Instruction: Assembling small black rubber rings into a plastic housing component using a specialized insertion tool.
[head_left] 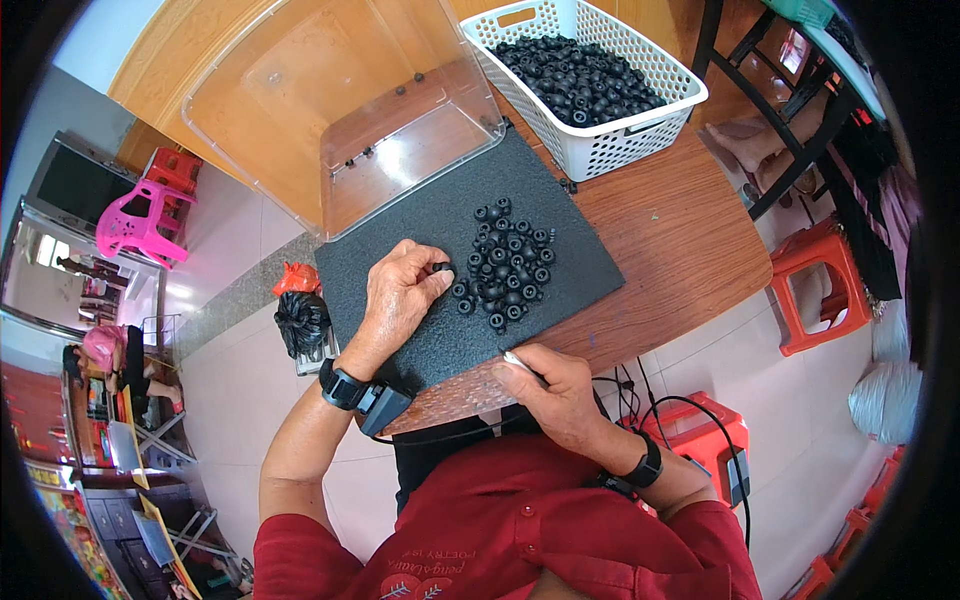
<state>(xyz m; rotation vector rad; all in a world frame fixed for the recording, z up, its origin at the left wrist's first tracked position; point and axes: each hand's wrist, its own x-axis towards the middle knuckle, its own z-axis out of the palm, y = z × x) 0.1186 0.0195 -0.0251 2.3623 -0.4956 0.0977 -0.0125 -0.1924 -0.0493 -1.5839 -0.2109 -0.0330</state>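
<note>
Over a black foam mat [348, 270], my left hand [400, 290] pinches a small round black rubber-looking part [443, 267] between thumb and forefinger. Beside it, to the right, lies a loose pile of similar black parts [505, 265], many with a ringed opening. At the table's near edge, my right hand [555, 395] is closed around a slim tool with a pale end [513, 358]. Most of that tool is hidden in the fingers, so its kind is unclear. The two hands are apart, and the right one does not touch the pile.
A clear plastic box [270, 190] stands at the mat's far left with a few black parts inside. Behind it on the right, a white perforated basket [640, 125] is filled with black parts. Wood-look table [680, 240], red stools [825, 285] and dark cables [740, 455] are nearby.
</note>
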